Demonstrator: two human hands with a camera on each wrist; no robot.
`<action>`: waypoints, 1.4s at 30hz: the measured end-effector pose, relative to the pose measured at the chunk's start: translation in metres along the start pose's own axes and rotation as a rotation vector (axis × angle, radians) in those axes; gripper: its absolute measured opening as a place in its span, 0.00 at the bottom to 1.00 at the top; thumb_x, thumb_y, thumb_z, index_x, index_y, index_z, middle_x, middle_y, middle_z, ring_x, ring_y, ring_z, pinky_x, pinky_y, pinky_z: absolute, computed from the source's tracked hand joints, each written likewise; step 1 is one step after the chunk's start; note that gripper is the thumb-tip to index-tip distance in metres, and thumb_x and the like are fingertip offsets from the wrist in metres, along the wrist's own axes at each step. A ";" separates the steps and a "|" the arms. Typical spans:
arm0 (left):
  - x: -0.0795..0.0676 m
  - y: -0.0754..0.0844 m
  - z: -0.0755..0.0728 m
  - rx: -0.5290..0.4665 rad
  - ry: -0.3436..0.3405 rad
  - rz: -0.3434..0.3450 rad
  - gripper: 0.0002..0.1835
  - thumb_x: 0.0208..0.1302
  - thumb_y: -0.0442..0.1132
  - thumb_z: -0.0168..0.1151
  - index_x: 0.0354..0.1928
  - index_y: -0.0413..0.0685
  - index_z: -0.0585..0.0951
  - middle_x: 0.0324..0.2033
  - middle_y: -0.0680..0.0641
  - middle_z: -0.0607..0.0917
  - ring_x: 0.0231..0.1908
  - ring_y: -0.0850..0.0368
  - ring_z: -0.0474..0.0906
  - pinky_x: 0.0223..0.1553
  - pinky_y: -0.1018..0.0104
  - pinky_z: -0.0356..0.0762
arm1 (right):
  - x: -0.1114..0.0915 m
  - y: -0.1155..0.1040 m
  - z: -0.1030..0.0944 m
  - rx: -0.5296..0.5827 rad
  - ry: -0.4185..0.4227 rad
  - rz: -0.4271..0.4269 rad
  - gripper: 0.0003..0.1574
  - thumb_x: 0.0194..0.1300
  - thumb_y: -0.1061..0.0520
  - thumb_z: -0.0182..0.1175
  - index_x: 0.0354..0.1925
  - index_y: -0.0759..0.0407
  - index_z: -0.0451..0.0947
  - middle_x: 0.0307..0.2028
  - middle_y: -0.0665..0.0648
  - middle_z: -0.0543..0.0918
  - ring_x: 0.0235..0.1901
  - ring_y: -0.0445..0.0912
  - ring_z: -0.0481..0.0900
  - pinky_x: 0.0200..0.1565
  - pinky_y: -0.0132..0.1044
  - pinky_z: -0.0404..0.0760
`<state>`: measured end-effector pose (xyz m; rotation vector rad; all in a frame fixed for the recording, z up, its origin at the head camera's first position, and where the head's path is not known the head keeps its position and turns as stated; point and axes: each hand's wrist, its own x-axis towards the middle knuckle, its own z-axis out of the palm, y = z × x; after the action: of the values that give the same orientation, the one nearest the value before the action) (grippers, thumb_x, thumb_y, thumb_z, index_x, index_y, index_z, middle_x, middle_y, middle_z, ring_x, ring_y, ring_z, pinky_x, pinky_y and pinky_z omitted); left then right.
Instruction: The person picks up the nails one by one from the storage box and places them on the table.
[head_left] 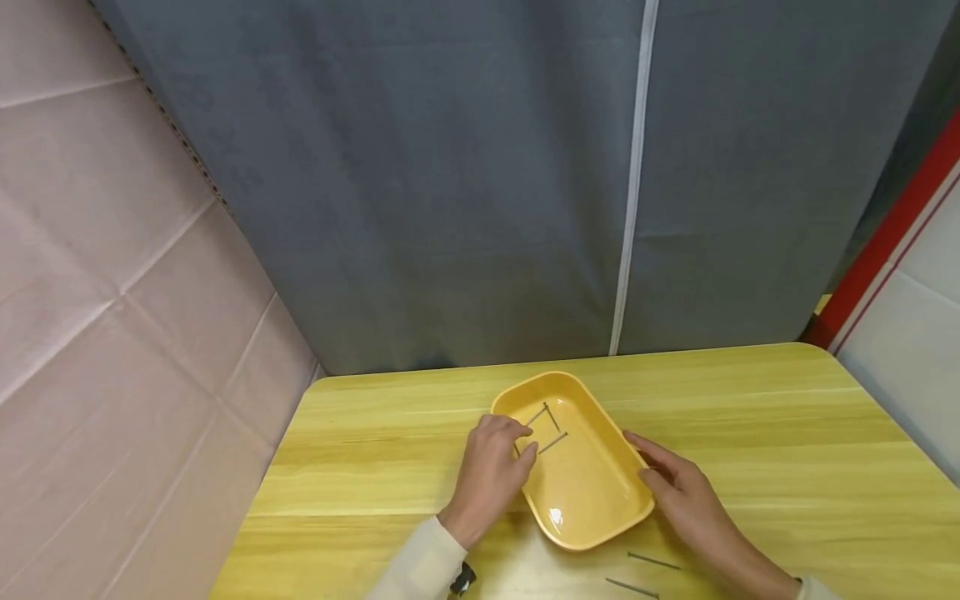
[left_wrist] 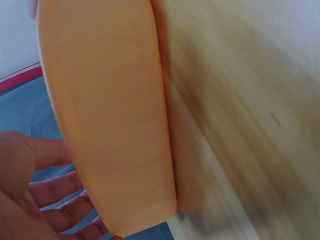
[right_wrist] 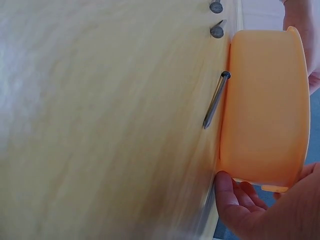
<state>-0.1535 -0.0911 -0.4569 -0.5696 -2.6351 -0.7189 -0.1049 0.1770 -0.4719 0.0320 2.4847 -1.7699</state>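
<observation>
Yellow, the rectangular tray (head_left: 592, 492) on the counter (head_left: 360, 483), gripped by the right hand (head_left: 682, 493), has nails (head_left: 553, 442) inside beside the left hand (head_left: 489, 468), fingers parted, and other nails (head_left: 654, 562) outside, so work looks partway.

I take this for a screened-off booth: through my head feed, a grey curtain (head_left: 450, 183) hangs behind the wood-grain counter (head_left: 360, 450), creased pinkish sheeting (head_left: 135, 258) walls the left, and a red-edged white panel (head_left: 915, 333) the right.
</observation>
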 end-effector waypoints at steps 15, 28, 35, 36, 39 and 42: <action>0.020 0.002 0.016 0.262 -0.096 0.198 0.03 0.53 0.38 0.73 0.27 0.47 0.90 0.27 0.52 0.86 0.34 0.56 0.75 0.39 0.65 0.75 | 0.000 0.000 0.001 -0.009 0.011 0.004 0.30 0.76 0.63 0.50 0.73 0.54 0.68 0.64 0.65 0.77 0.53 0.52 0.80 0.47 0.33 0.83; 0.031 0.003 0.032 0.365 -0.144 0.215 0.15 0.50 0.33 0.68 0.11 0.50 0.76 0.19 0.51 0.76 0.28 0.54 0.67 0.27 0.66 0.65 | 0.000 0.000 0.000 -0.001 0.012 -0.002 0.30 0.75 0.63 0.51 0.73 0.53 0.68 0.62 0.65 0.78 0.50 0.52 0.82 0.46 0.33 0.84; 0.034 0.006 0.037 0.444 -0.205 0.208 0.10 0.53 0.34 0.67 0.16 0.51 0.82 0.22 0.48 0.79 0.30 0.51 0.70 0.26 0.63 0.67 | 0.000 -0.001 0.001 0.003 0.000 0.023 0.30 0.76 0.62 0.50 0.73 0.53 0.67 0.64 0.65 0.76 0.52 0.51 0.81 0.47 0.33 0.84; 0.035 0.006 0.037 0.450 -0.211 0.207 0.09 0.53 0.34 0.67 0.17 0.51 0.82 0.22 0.48 0.80 0.30 0.51 0.71 0.26 0.63 0.68 | 0.000 -0.001 0.001 0.003 0.000 0.030 0.30 0.76 0.62 0.50 0.73 0.52 0.67 0.64 0.65 0.76 0.51 0.50 0.81 0.47 0.33 0.84; 0.036 0.008 0.038 0.458 -0.229 0.201 0.08 0.53 0.33 0.67 0.19 0.51 0.83 0.24 0.48 0.81 0.31 0.51 0.71 0.27 0.63 0.69 | 0.000 0.000 0.001 0.006 0.004 0.028 0.30 0.76 0.63 0.51 0.73 0.53 0.67 0.64 0.65 0.77 0.51 0.50 0.82 0.47 0.33 0.84; 0.037 0.009 0.039 0.460 -0.240 0.195 0.08 0.53 0.32 0.67 0.21 0.52 0.84 0.25 0.48 0.83 0.31 0.51 0.71 0.26 0.63 0.67 | -0.001 0.000 0.002 0.005 0.015 0.016 0.30 0.75 0.64 0.51 0.73 0.53 0.68 0.63 0.65 0.78 0.50 0.51 0.82 0.47 0.33 0.84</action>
<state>-0.1894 -0.0521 -0.4688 -0.7947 -2.7729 0.0225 -0.1042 0.1756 -0.4725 0.0654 2.4831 -1.7765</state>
